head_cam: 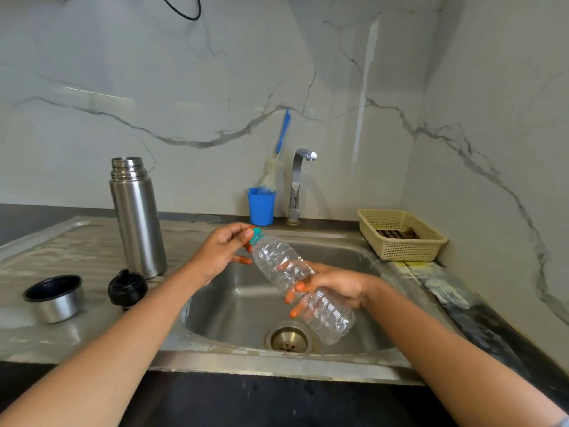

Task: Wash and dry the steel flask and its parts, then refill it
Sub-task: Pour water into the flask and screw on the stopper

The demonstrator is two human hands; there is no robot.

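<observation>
The steel flask (137, 217) stands upright and uncapped on the left drainboard. In front of it lie its black stopper (127, 287) and, further left, its steel cup lid (55, 298) with the mouth up. Over the sink basin (246, 303) I hold a clear plastic bottle (303, 288) tilted, neck to the upper left. My right hand (334, 285) grips its body. My left hand (220, 252) pinches its teal cap (255, 235).
A tap (297, 186) rises behind the sink, beside a blue cup (261, 206) holding a blue-handled brush. A beige plastic basket (400, 234) sits at the right rear corner. Marble-look walls close in behind and on the right. The drain (288, 338) lies below the bottle.
</observation>
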